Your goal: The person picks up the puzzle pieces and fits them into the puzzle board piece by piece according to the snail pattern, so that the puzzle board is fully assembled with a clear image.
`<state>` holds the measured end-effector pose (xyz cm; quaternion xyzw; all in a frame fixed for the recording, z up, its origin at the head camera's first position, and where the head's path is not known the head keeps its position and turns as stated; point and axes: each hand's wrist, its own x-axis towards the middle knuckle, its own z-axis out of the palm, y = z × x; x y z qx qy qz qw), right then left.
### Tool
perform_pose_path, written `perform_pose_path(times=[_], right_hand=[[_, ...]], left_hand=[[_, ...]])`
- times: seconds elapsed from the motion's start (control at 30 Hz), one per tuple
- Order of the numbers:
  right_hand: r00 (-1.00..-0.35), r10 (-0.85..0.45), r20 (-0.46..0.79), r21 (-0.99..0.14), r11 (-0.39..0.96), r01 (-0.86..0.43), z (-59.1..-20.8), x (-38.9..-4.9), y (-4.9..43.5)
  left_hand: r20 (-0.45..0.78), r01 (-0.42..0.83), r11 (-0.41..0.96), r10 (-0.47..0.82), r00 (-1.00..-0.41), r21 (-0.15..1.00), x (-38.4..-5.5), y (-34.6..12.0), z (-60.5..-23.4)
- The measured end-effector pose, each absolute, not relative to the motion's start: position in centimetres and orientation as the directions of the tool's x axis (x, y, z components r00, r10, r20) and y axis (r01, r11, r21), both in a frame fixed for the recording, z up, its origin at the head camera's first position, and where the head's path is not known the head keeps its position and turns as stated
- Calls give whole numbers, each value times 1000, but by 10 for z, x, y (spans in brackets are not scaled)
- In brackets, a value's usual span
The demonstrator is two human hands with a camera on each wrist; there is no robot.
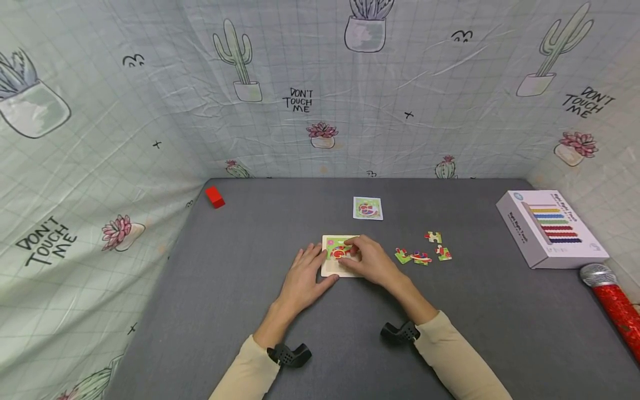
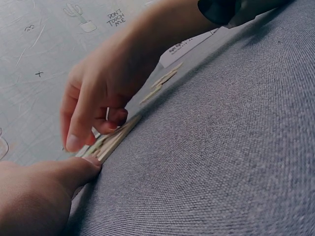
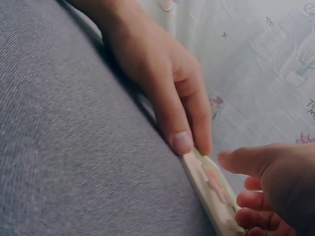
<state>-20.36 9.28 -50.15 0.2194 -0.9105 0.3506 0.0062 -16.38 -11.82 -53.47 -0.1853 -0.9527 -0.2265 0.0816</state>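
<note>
Loose pieces, box right of puzzle board (left hand, right hand both relaxed)

In the head view, the person's bare left hand and right hand emerged from plain cream fabric sleeves, one at seven o'clock, its match at five; curved, matte-black wrist devices adjoined both cuffs.

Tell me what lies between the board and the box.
Loose puzzle pieces lie between the board and the box, as the head view shows; the right hand reaches over the board's right side.
</note>
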Motion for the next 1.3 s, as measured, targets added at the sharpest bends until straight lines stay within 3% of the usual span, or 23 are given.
perform_pose_path(times=[0.57, 1.3], right_hand=[[-896, -392, 210, -628, 648, -431, -479, -207, 112], [-951, -217, 218, -670, 676, -308, -457, -219, 178]], left_hand=[[227, 379, 831, 310, -923, 406, -163, -118, -536], [232, 376, 833, 304, -924, 406, -162, -116, -538]])
